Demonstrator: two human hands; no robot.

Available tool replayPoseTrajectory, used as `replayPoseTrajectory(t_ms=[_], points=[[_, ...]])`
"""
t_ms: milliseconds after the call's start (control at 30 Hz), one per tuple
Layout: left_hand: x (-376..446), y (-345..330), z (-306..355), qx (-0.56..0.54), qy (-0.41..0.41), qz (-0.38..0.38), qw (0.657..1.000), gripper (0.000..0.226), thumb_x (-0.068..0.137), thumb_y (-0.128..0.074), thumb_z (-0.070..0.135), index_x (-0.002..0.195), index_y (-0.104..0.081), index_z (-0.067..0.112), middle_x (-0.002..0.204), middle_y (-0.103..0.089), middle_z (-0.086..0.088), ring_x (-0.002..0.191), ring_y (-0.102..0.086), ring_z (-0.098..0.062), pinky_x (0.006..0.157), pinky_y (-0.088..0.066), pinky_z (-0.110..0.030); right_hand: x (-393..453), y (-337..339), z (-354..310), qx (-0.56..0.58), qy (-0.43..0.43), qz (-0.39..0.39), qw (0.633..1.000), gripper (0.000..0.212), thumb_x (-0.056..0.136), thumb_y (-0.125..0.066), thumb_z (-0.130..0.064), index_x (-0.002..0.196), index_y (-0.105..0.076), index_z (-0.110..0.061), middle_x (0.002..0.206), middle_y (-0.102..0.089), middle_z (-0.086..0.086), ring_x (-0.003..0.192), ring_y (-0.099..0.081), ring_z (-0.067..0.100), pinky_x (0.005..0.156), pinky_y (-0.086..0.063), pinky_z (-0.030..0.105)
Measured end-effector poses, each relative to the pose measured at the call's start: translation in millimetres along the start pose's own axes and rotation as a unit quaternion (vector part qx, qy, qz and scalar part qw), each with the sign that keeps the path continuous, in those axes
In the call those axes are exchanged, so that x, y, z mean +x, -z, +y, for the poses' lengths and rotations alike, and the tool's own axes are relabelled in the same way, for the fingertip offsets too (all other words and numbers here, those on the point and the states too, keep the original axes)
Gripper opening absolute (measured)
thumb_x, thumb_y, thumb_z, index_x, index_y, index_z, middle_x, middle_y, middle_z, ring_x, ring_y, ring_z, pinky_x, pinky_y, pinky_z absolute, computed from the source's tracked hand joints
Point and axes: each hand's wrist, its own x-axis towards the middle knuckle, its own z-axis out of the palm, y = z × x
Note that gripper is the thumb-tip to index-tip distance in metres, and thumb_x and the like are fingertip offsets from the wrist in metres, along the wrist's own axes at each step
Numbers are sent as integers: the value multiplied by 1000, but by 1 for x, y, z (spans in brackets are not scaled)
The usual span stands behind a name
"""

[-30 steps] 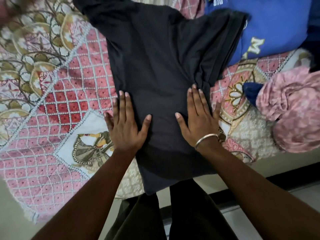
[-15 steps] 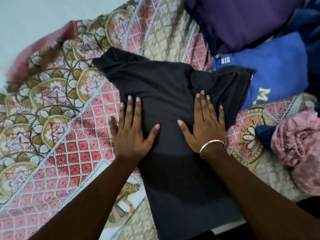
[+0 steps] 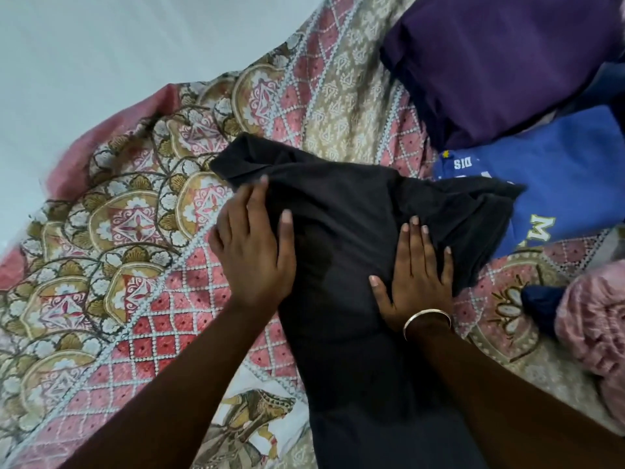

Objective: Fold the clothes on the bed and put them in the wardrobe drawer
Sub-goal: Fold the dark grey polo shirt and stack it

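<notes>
A black garment (image 3: pixel 355 211) lies lengthwise on the patterned bedspread (image 3: pixel 135 238), its near end hanging toward me. My left hand (image 3: pixel 252 247) rests on its left edge. The forefinger and thumb lie straight on the cloth, and the other fingers bend down at the edge. My right hand (image 3: pixel 417 275), a metal bangle on its wrist, presses flat on the right half with fingers straight. The far left corner of the garment is bunched into folds, and the right side is rumpled.
A blue printed shirt (image 3: pixel 568 184) lies partly under the black garment's right side. A purple garment (image 3: pixel 500 62) sits beyond it. A pink crumpled cloth (image 3: pixel 598 323) and a dark navy piece (image 3: pixel 541 302) lie at the right. A white wall (image 3: pixel 84 45) borders the bed's far left.
Both hands slid up the black garment away from me. My left hand shifted to its left edge, and the cloth bunched up ahead of it. The view tilted up.
</notes>
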Motion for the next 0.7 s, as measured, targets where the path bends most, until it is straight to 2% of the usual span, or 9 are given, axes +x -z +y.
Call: replayPoseTrajectory(t_ms=[67, 133, 200, 267, 367, 433, 567, 633, 700], points=[[43, 4, 5, 75, -22, -38, 996, 53, 99, -38, 51, 142, -45, 20, 145, -46, -4, 133, -38, -26, 108, -26, -48, 0, -1, 1, 1, 8, -2, 1000, 87, 90, -29, -60, 155, -12, -5, 164, -10, 11, 150, -12, 25, 117, -5, 53], [79, 7, 4, 133, -68, -125, 981, 51, 98, -35, 57, 132, -53, 23, 134, -54, -4, 127, -44, -28, 105, -26, -49, -1, -1, 2, 8, 14, 3, 1000, 86, 89, -30, -59, 154, -13, -5, 163, -12, 12, 150, -12, 25, 117, -6, 52], [99, 7, -4, 184, -185, -180, 949, 51, 97, -31, 57, 120, -59, 22, 120, -60, -5, 116, -51, -30, 100, -28, -51, 0, -2, 3, 20, 15, 4, 1000, 86, 89, -31, -59, 154, -14, -5, 164, -12, 11, 150, -12, 24, 117, -6, 51], [113, 9, -15, 214, -273, -194, 918, 49, 97, -32, 56, 113, -59, 18, 112, -64, -6, 107, -58, -30, 95, -32, -51, 1, -4, 3, 25, 14, 9, 1000, 87, 88, -31, -59, 154, -13, -6, 163, -11, 10, 150, -11, 24, 117, -6, 50], [131, 12, -21, 202, -316, -218, 901, 45, 98, -34, 52, 107, -56, 14, 101, -68, -9, 87, -64, -32, 80, -37, -44, 2, -8, 5, 27, 15, 10, 999, 88, 89, -30, -59, 154, -12, -4, 163, -11, 12, 149, -13, 25, 117, -4, 49], [140, 11, -19, 212, -345, -200, 892, 44, 100, -34, 51, 106, -56, 14, 92, -66, -9, 79, -64, -32, 77, -37, -43, 1, -9, 5, 26, 14, 14, 999, 88, 89, -29, -60, 154, -13, -2, 163, -11, 13, 148, -14, 27, 117, -4, 49], [143, 2, -12, 233, -316, -184, 901, 39, 100, -40, 50, 104, -60, 17, 93, -66, -6, 92, -61, -33, 86, -32, -48, 1, -11, 7, 30, 19, 30, 999, 88, 90, -28, -59, 153, -14, 0, 162, -13, 16, 148, -16, 28, 117, -6, 49], [137, -2, -3, 242, -253, -186, 918, 34, 97, -47, 47, 109, -59, 17, 105, -65, -7, 105, -56, -34, 93, -31, -50, 2, -12, 6, 26, 24, 36, 999, 88, 90, -29, -59, 153, -14, 0, 162, -12, 15, 148, -15, 28, 117, -6, 49], [120, -5, 11, 239, -179, -148, 943, 33, 91, -55, 40, 117, -57, 19, 121, -59, -7, 119, -49, -32, 100, -29, -51, 2, -11, 6, 26, 26, 41, 998, 88, 90, -30, -60, 153, -15, 0, 163, -12, 14, 148, -14, 27, 118, -4, 47]])
